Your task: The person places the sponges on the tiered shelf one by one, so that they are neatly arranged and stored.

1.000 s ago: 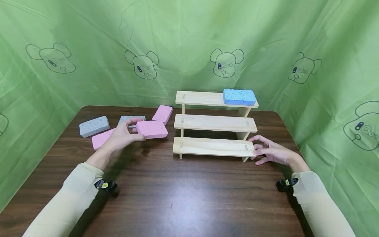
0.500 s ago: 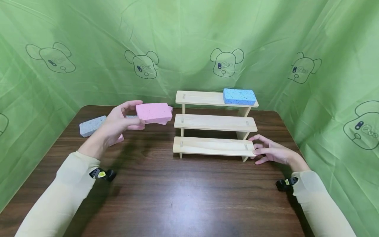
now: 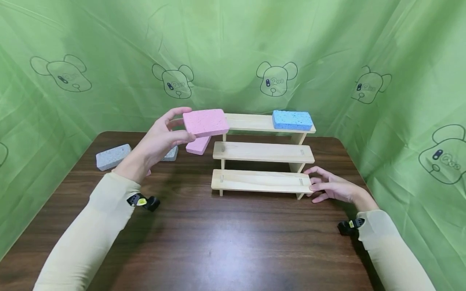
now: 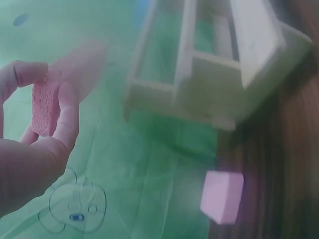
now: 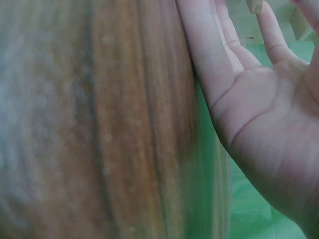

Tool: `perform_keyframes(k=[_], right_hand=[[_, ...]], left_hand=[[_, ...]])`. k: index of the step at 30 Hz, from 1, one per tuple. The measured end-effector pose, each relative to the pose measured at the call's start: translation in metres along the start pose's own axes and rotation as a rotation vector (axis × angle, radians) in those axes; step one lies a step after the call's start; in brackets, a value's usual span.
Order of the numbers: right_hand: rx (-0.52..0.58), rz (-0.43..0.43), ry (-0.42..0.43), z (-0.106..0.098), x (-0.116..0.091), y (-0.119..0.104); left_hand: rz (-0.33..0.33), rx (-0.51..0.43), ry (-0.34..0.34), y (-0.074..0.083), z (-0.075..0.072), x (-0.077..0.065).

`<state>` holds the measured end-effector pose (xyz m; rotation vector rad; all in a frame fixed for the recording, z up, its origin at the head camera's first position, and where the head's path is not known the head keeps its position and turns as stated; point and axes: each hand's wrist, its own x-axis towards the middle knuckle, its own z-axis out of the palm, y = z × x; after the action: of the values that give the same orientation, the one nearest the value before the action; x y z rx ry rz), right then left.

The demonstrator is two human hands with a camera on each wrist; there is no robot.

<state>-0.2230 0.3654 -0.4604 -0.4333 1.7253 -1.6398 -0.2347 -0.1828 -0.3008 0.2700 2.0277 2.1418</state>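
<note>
Pink rectangular sponge (image 3: 206,122) in your left hand (image 3: 158,135): far end blurred in the left wrist view.
Three-tier pale wooden shelf (image 3: 263,152): top tier's left end hidden behind that sponge; blurred and cut by the left wrist view's top edge.
Pink block sponge (image 3: 198,146) on the table: upper end covered by the one you hold.
Grey speckled sponge (image 3: 170,154): left part behind your hand.
Pink piece (image 3: 149,172): a sliver beside your wrist, shape untellable.
Your right hand (image 3: 329,188): fingers cut by the right wrist view's top edge.
Dark brown wood-grain tabletop (image 3: 233,242): blurred there.
Green cloth curtain (image 3: 225,40): lettering too small to read.
</note>
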Motion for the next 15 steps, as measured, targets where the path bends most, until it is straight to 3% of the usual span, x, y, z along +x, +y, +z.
perform_keyframes(k=[9, 15], right_hand=[[0.007, -0.001, -0.005, 0.004, 0.0, -0.003], [0.018, -0.005, -0.006, 0.002, -0.001, -0.002]], left_hand=[[0.001, -0.123, -0.044, 0.012, 0.027, 0.029], [-0.038, -0.078, -0.074, 0.02, 0.041, 0.05]])
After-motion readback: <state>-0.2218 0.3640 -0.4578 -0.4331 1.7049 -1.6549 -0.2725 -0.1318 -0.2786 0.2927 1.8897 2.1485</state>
